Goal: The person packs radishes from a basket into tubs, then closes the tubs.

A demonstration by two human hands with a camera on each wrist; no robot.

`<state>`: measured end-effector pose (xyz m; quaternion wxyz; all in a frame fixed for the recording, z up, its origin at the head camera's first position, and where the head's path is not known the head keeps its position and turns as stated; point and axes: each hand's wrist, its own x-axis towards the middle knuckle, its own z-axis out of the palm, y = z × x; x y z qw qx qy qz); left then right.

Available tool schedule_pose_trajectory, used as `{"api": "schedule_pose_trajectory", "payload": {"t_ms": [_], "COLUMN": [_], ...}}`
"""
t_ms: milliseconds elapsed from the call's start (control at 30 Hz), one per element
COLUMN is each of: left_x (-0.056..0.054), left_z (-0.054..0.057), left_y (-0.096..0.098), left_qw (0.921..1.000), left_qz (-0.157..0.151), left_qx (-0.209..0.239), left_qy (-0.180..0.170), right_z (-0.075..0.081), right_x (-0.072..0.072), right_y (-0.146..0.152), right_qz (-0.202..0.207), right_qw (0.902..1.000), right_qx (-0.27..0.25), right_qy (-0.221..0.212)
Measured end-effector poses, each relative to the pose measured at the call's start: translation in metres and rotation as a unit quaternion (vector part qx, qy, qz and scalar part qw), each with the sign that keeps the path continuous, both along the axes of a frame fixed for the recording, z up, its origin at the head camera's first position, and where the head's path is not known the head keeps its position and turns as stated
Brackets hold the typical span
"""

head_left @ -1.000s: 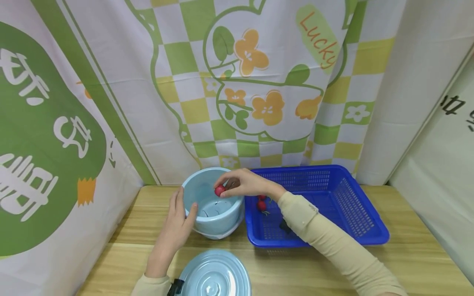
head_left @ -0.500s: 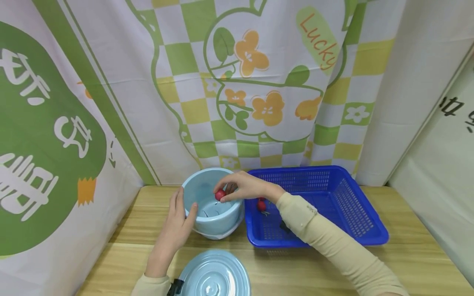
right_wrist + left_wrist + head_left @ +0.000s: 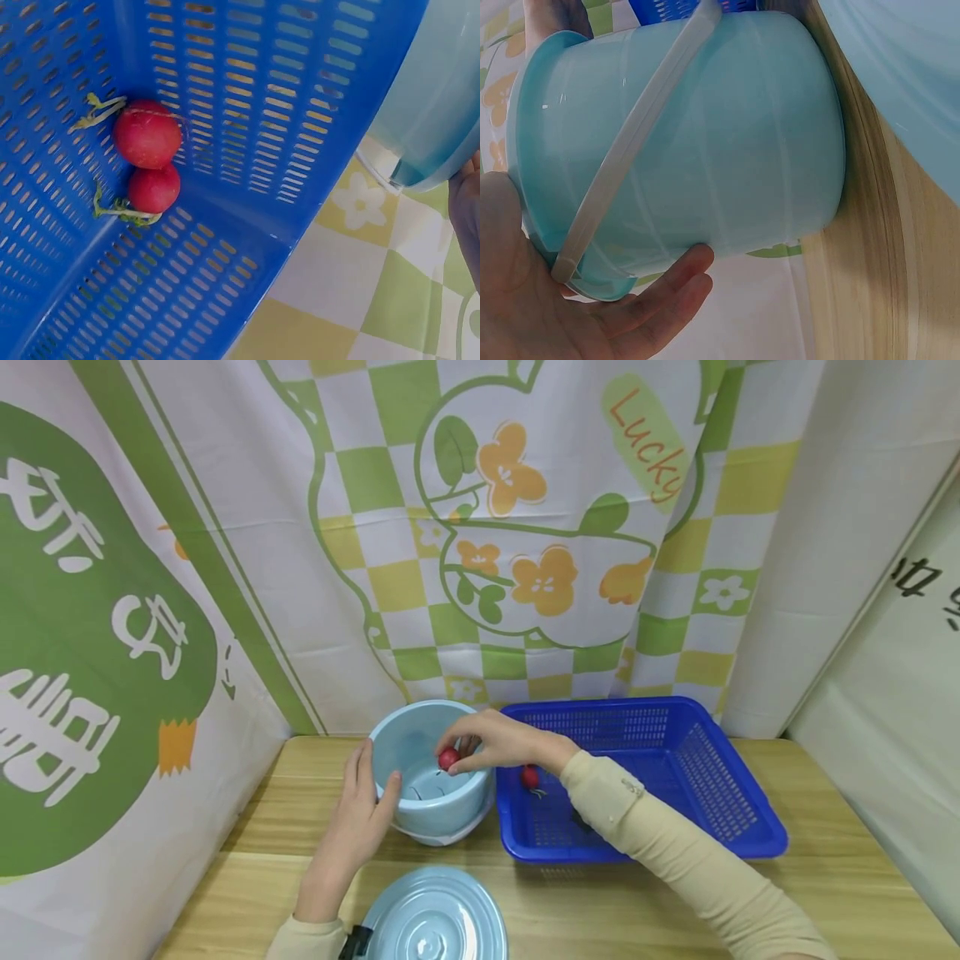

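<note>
My right hand (image 3: 498, 741) pinches a red radish (image 3: 448, 758) between thumb and fingers, inside the mouth of a light blue bucket (image 3: 442, 814). Thin dark lines show low inside the bucket. Its rim is held at the left by my left hand (image 3: 362, 806); in the left wrist view the fingers (image 3: 676, 296) lie along the outer wall, beside the pale handle (image 3: 641, 124). Two more radishes, one larger (image 3: 148, 135) and one smaller (image 3: 154, 189), lie with short green stems in a corner of the blue basket (image 3: 645, 852). The held radish is out of the right wrist view.
A round light blue lid (image 3: 438, 918) lies on the wooden table (image 3: 255, 893) in front of the bucket. The basket stands close against the bucket's right side. Behind them hangs a patterned curtain (image 3: 517, 668). A dark object (image 3: 579, 820) shows in the basket beside the right sleeve.
The right hand has lowered the radish slightly into the bucket and shifted it a little to the right. The left hand stays on the bucket.
</note>
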<state>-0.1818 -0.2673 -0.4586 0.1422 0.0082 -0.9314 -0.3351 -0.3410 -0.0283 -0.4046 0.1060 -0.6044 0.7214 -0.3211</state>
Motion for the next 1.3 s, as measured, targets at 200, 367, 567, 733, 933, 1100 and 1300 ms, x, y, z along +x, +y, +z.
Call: {"api": "schedule_pose_trajectory", "payload": {"t_ms": [200, 367, 567, 733, 933, 1100, 1300], "left_x": [0.0002, 0.0002, -0.0002, -0.0001, -0.0001, 0.0000, 0.0007], "left_z": [0.0002, 0.0009, 0.0018, 0.0019, 0.0018, 0.0020, 0.0024], "left_y": [0.0009, 0.0015, 0.0017, 0.0016, 0.0020, 0.0022, 0.0022], "left_qw": [1.0000, 1.0000, 1.0000, 0.9999, 0.9999, 0.9998, 0.9998], "left_qz": [0.002, 0.003, 0.001, 0.000, 0.000, -0.001, -0.002], "left_qx": [-0.004, 0.000, 0.002, 0.002, 0.004, 0.004, 0.008], "left_qy": [0.003, -0.004, -0.009, -0.010, -0.015, -0.018, -0.018], "right_z": [0.0025, 0.0044, 0.0046, 0.0047, 0.0046, 0.0047, 0.0054], "right_x": [0.0002, 0.0008, 0.0002, 0.0011, 0.0006, 0.0008, 0.0020], "right_y": [-0.0023, -0.0034, -0.0048, -0.0058, -0.0061, -0.0059, -0.0054], "right_qz": [0.004, 0.005, -0.003, -0.007, -0.006, -0.005, -0.004], "right_qw": [0.9997, 0.9991, 0.9988, 0.9983, 0.9980, 0.9982, 0.9985], "right_qx": [0.019, 0.033, 0.041, 0.051, 0.056, 0.052, 0.047], "right_qy": [0.017, 0.028, 0.027, 0.030, 0.028, 0.028, 0.029]}}
